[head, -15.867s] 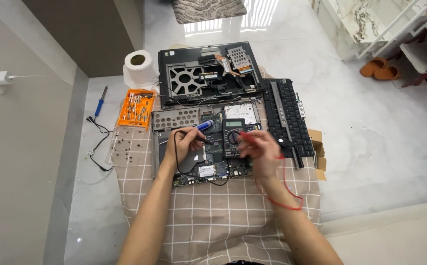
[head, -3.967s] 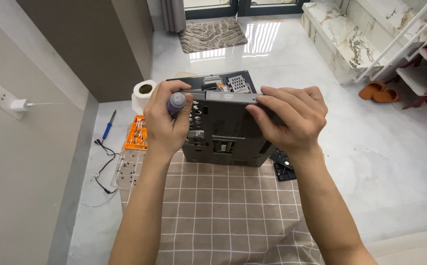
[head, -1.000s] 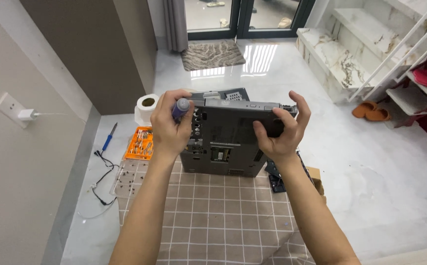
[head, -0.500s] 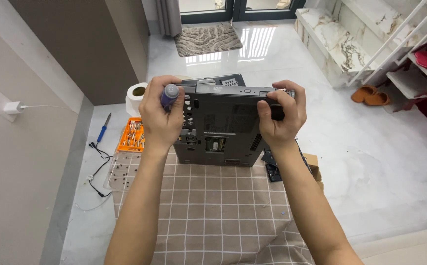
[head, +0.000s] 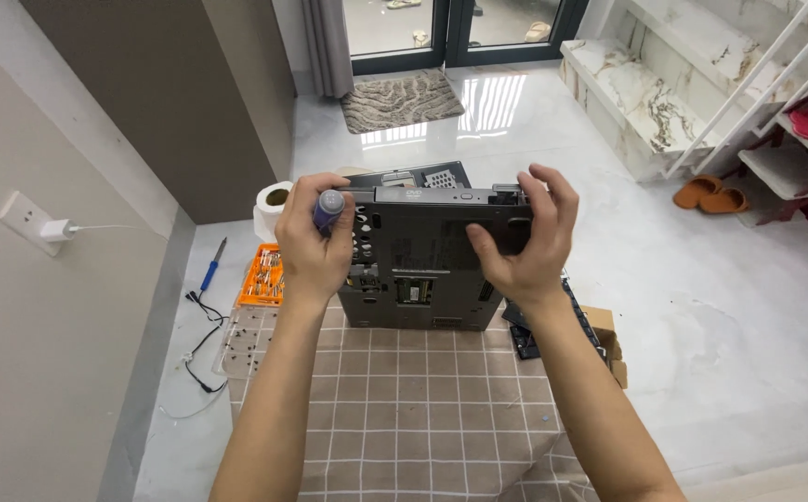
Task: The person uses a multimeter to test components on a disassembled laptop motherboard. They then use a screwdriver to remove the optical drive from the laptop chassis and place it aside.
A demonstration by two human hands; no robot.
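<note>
left hand [head: 315, 244]: clenched on screwdriver [head: 328, 206], steadying chassis [head: 422, 256] | right hand [head: 525, 237]: grasping chassis edge | chassis: likely stiff, fairly heavy, best held by sides

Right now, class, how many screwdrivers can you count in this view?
2. One screwdriver with a purple-capped handle is gripped in the left hand beside the grey laptop base. One blue-handled screwdriver lies on the floor left of the orange bit case. Others may be hidden.

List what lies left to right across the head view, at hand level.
Wall charger → blue-handled screwdriver → orange bit case → left hand → laptop base → right hand → orange slippers.
</note>
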